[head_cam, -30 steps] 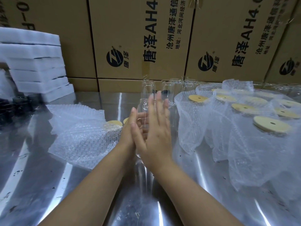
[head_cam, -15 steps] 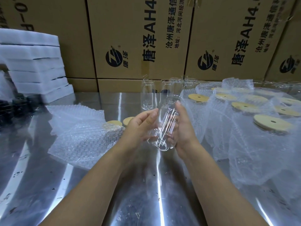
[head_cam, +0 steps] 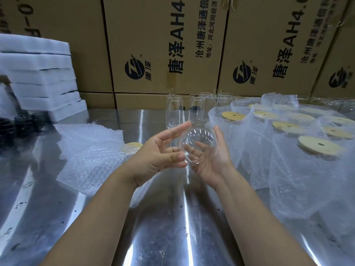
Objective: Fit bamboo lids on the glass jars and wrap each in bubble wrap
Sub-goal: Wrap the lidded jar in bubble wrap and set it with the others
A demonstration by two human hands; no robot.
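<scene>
Head view: a clear glass jar (head_cam: pixel 198 139) is held between both hands above the steel table (head_cam: pixel 172 217), tipped so one round end faces the camera. The right hand (head_cam: pixel 215 162) cradles it, fingers curled beneath and seen through the glass. The left hand (head_cam: pixel 157 154) has its fingers stretched out, the thumb seemingly touching the jar's near edge, though the glare blurs this. Left of the hands lies a heap of bubble wrap (head_cam: pixel 90 150) with a loose bamboo lid (head_cam: pixel 132 145) at its edge. Right stand wrapped jars (head_cam: pixel 318 144) with lids on. Behind stand empty jars (head_cam: pixel 173 112), upright, before cardboard boxes (head_cam: pixel 163 45).
</scene>
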